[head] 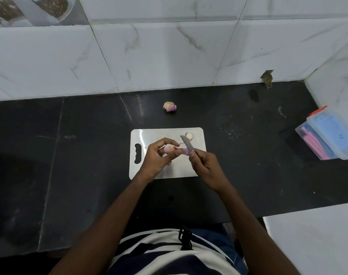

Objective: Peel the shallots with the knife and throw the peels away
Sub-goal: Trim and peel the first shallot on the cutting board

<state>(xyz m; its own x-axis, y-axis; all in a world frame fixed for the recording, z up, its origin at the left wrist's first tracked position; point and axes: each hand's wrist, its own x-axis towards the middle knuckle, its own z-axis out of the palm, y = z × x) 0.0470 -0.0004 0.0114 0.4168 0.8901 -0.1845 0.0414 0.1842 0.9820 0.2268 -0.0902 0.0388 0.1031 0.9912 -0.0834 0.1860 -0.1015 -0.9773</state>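
1. Over the cutting board [136,167], left side: left hand [159,155] had its fingers curled round a shallot [169,148], pinching it just above the board. Grip looked like fingertips only, and a peeled shallot is likely slick, so it could have squirted out and rolled onto the worktop [70,155].
2. At centre: a purple strip of peel [186,151] hung between the shallot and the blade, touching both as far as I could tell. If it tore early, a patch of skin would probably have stayed on and needed another pass.
3. Just right of that: right hand [205,165] gripped the knife [187,143], handle hidden in the fist, thumb up by the blade base. Blade tip pointed away from the body, but the edge sat close to the left fingertips. A slip there was the main cut risk.
4. Behind the blade, on the board: a cut shallot piece [189,135], loose. A sweep of the knife could have knocked it off.
5. Further back on the worktop: one unpeeled shallot [170,106], well apart from the board, so the job wasn't finished.
6. Far right: clear plastic box [327,135]. No bin in view, so peels could have ended up scattered.
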